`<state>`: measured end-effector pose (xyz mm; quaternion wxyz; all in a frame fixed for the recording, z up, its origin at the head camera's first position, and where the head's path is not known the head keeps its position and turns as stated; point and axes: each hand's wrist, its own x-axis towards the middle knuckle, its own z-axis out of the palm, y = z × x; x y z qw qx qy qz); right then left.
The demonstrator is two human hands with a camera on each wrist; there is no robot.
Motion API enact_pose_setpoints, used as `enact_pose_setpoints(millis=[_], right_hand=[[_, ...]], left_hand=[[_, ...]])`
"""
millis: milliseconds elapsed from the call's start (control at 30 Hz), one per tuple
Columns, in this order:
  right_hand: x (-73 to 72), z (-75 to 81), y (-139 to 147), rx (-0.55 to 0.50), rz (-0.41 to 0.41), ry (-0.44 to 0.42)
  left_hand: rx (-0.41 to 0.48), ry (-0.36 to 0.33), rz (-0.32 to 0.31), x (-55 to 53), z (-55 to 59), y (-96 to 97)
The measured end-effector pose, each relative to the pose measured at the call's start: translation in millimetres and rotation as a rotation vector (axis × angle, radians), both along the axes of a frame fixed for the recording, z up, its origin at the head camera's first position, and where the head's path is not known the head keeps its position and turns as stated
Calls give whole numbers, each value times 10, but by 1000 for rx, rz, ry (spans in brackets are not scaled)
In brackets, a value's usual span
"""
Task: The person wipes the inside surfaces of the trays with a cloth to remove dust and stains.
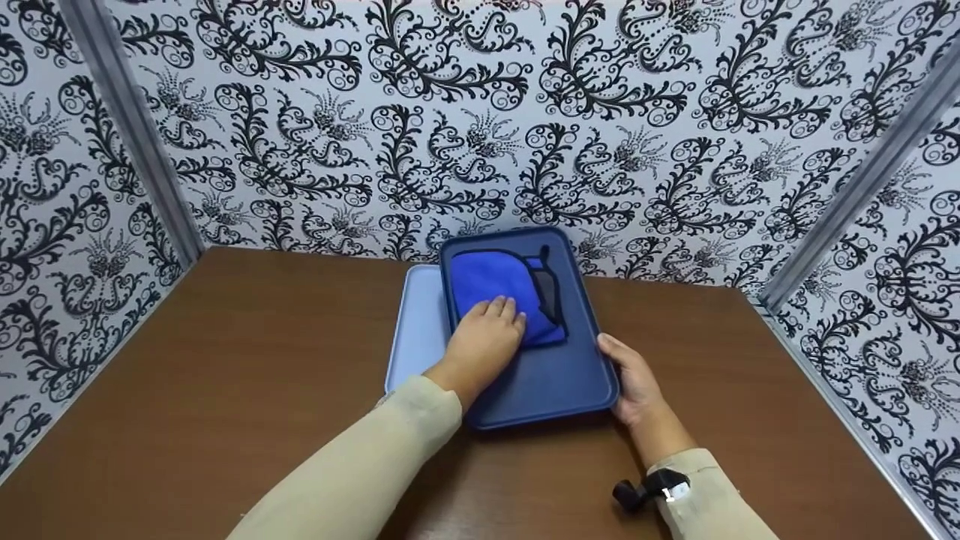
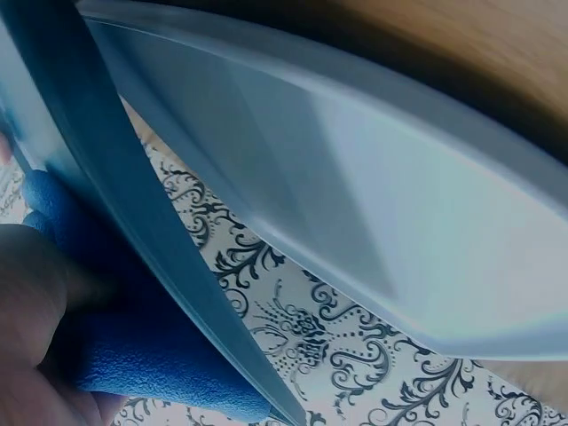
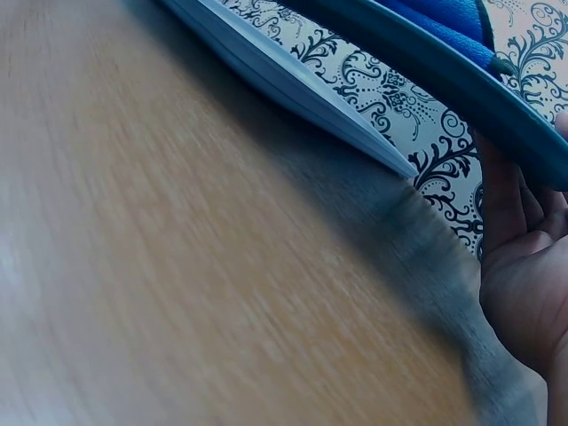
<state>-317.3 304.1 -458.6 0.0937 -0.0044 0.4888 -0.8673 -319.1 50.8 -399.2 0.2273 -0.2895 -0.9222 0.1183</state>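
A folded bright blue cloth (image 1: 487, 277) with black edging and a dark grey part lies in a dark blue rectangular tray (image 1: 551, 386). My left hand (image 1: 486, 337) rests on the cloth's near part, fingers extended over it. At the tray's right side, my right hand (image 1: 636, 382) grips the rim, thumb on top and fingers underneath, as the right wrist view shows. That view also has the dark tray (image 3: 444, 80) raised off the table and tilted. Partly hidden beneath it is a light blue tray (image 1: 416, 330), which stands on the table at the left.
The brown wooden table (image 1: 247, 360) extends to both sides and toward me. Patterned black-and-white wall panels (image 1: 480, 135) close off the back and sides, with grey posts (image 1: 131, 120) at the corners. A black strap (image 1: 664, 481) circles the right sleeve.
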Motion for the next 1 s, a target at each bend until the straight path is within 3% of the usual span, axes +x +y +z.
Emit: enact_pose_setpoints(millis=[233,767,1000], right_hand=[[13,-9,-19,33,-22,9],[20,-25,-14,46,22,26],[13,-34,-5,58,25,36]], left_hand=[[13,-31,43,-62,14,-106],[88,-49,84,-138,49,-255],[187,30,91,-162,18,-266]])
